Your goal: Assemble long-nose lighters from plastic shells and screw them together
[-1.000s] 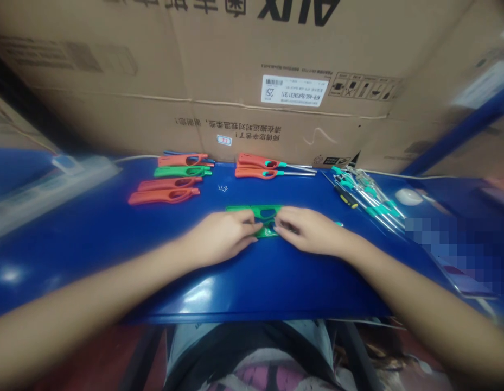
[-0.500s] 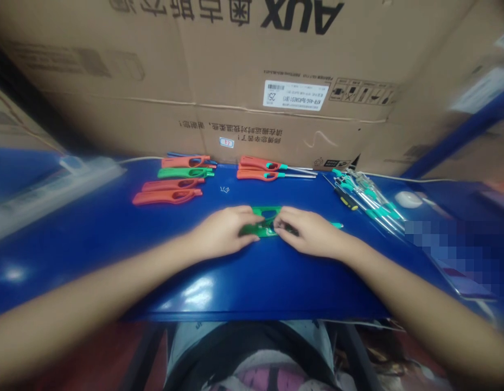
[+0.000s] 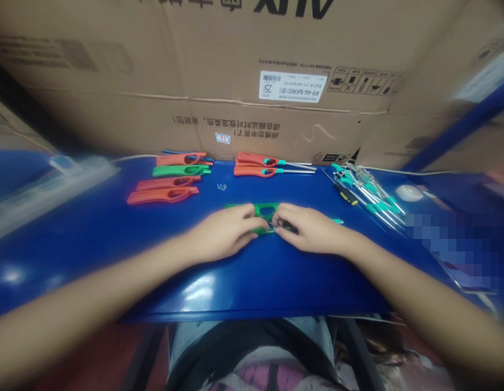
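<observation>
Your left hand's (image 3: 225,231) fingers clamp the green casing (image 3: 259,209); can't tell whether your right hand's (image 3: 312,229) are pinching anything! Looks like delicate fitting, so next calls for steady pressure

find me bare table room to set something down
Glossy blue tabletop lies bare between the forearms, and between the long white strip, orange plastic casings and left forearm. Crowded: around the green plastic casing, left hand and right hand, and at right, where teal and silver rods lie beside a black and yellow screwdriver.
</observation>
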{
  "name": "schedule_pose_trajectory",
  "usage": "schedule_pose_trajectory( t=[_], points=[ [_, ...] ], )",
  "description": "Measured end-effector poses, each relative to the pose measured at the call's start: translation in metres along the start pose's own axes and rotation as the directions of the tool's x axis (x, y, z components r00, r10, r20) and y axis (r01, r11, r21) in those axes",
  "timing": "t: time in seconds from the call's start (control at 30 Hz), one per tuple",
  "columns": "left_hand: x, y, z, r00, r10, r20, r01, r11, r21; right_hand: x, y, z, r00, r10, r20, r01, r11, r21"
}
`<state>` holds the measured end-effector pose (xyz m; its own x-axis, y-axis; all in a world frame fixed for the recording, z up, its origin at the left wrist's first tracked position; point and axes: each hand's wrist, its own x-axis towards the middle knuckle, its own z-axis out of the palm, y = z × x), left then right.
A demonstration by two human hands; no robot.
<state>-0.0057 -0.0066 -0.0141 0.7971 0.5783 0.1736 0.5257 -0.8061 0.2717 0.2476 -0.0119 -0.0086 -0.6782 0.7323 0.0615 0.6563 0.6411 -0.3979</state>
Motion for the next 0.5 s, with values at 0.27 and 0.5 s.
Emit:
schedule_pose_trajectory(
  t=[0.27,0.5],
  points=[
    [-0.0006,0.0005,-0.0006,1.0,0.018,-0.008,-0.017,1.0,0.016,0.0018,0.0045,-0.0064,0.996,-0.064,-0.056,0.069,0.992,0.102],
    [-0.001,0.0022,-0.0003,0.999,0.032,-0.003,-0.032,0.995,0.099,0.0021,0.0072,-0.0069,0.996,-0.058,-0.068,0.067,0.987,0.146]
  ],
)
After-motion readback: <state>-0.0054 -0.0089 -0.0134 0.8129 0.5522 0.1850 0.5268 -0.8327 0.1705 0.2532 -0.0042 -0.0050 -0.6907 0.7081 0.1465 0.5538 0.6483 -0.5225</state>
